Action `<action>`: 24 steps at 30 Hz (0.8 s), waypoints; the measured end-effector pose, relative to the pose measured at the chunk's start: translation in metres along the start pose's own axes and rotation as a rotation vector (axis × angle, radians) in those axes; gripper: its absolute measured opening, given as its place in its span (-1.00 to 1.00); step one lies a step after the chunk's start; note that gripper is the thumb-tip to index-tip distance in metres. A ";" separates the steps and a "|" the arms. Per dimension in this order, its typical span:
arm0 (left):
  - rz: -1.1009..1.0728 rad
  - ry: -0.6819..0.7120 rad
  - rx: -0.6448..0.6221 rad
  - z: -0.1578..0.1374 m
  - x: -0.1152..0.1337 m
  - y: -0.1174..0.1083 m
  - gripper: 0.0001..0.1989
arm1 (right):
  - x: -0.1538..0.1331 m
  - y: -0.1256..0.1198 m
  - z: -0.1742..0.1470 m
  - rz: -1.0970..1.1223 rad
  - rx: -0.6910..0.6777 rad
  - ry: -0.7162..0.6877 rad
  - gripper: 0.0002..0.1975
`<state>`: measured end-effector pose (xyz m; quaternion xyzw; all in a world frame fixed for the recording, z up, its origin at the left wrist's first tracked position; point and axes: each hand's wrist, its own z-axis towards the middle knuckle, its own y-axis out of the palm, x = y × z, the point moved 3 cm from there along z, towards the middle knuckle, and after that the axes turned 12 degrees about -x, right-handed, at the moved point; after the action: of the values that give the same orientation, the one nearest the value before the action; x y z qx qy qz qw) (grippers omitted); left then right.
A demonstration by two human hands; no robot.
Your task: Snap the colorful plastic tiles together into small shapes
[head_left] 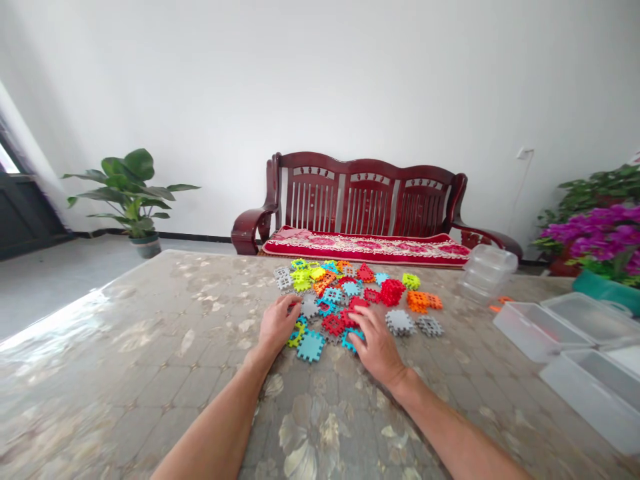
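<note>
Toothed plastic pieces (pixel 351 289) lie heaped on the surface (pixel 200 373) — left hand (pixel 278 323) at their left edge, whether grasping I cannot tell; right hand (pixel 377 343) over red and blue ones, fingers spread, released.

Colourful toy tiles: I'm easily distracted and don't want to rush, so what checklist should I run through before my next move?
1. Left hand at the tiles: ok, at the pile's near left edge.
2. Right hand at the tiles: ok, fingers over red tiles.
3. Firm grip in either hand: cannot tell, fingers hide the contact.
4. Tiles sorted by colour: not ok, colours are mixed.
5. Clear boxes on the table: ok, at the right.
</note>
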<state>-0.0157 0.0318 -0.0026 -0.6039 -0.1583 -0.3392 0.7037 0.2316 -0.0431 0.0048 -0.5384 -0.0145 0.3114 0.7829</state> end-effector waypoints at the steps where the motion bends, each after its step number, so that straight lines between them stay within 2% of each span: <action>1: 0.031 0.020 -0.014 -0.001 0.003 0.000 -0.72 | -0.005 -0.002 0.000 -0.010 -0.036 -0.036 -0.65; 3: 0.087 0.057 -0.043 -0.003 0.009 0.002 -0.71 | -0.013 -0.003 0.000 -0.038 -0.118 -0.081 -0.75; 5: 0.129 0.082 -0.065 -0.005 0.013 0.005 -0.69 | -0.019 -0.002 0.002 -0.077 -0.186 -0.060 -0.77; 11: 0.167 0.093 -0.078 -0.006 0.013 0.009 -0.67 | -0.030 0.008 0.019 -0.229 -0.274 0.098 -0.60; 14: 0.150 0.094 -0.071 -0.004 0.011 0.009 -0.69 | -0.032 0.012 0.027 -0.250 -0.268 0.119 -0.65; 20: 0.125 0.081 -0.072 0.001 0.006 0.011 -0.71 | -0.024 0.016 0.032 -0.260 -0.239 0.051 -0.77; 24: 0.130 0.077 -0.079 0.003 0.002 0.012 -0.68 | -0.008 0.013 0.032 -0.112 -0.150 0.153 -0.72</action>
<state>-0.0060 0.0344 -0.0101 -0.6266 -0.0780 -0.3219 0.7055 0.2069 -0.0174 0.0097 -0.6162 -0.0078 0.2233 0.7552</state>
